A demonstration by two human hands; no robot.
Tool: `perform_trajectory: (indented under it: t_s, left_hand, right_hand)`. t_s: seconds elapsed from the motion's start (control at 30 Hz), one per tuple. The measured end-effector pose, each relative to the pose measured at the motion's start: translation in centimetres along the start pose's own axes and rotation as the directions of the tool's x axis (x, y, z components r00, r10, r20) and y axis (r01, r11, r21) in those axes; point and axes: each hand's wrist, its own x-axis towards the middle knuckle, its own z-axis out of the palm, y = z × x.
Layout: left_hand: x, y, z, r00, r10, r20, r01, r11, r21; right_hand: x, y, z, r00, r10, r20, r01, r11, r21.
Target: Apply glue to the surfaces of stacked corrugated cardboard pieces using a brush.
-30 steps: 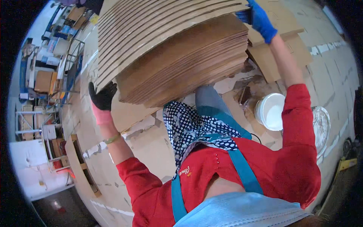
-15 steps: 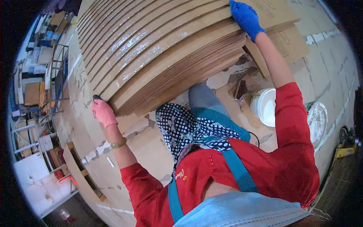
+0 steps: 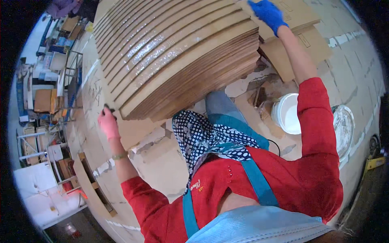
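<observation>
A thick stack of flat brown cardboard sheets [image 3: 202, 69] lies before me, its upper sheets fanned into overlapping steps with a shiny wet-looking band across them. My left hand [image 3: 108, 122], in a pink glove with dark fingertips, is just off the stack's near left corner. Its fingers are apart and I see nothing held in it. At the right end of the stack is my right hand [image 3: 268, 16] in a blue knitted glove, fingers stretched toward the sheet edges. Whether its fingertips touch the cardboard is hard to see.
More flat cardboard [image 3: 310, 46] lies behind and right of the stack. A white bucket [image 3: 287, 114] stands right of my knees, near a round whitish-smeared container [image 3: 343, 131]. A cardboard-coloured frame [image 3: 92, 184] lies at the left, by cluttered shelving [image 3: 44, 101]. A yellow tool [image 3: 375, 163] is far right.
Both hands have come away from the edges of the top sheet, the left outward and the right slightly up. The near edge of the fanned sheets now sits flush with the pile beneath.
</observation>
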Motion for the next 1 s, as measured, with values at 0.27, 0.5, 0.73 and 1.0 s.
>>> perform_trajectory:
  t_s: [0.27,0.5,0.73,1.0]
  left_hand:
    - [-4.3,1.0,-1.1,0.908,-0.081,0.410,0.201,0.945,-0.257]
    - [-3.5,0.7,-1.5,0.962,-0.089,0.260,0.026,0.972,0.235]
    - [-3.9,0.5,1.4,0.993,-0.076,-0.088,0.051,0.964,-0.262]
    - [-1.4,1.4,4.9,0.938,-0.167,-0.304,0.097,0.968,-0.233]
  right_hand:
    - [-3.6,1.2,0.8,0.892,-0.451,0.006,0.394,0.773,-0.497]
    - [-4.6,-4.4,-1.2,0.964,-0.197,0.180,0.265,0.789,-0.554]
    - [-1.4,0.5,-3.1,0.896,-0.365,0.252,0.084,0.698,0.711]
    - [-0.3,2.9,5.4,0.917,-0.066,-0.392,0.106,0.991,0.079]
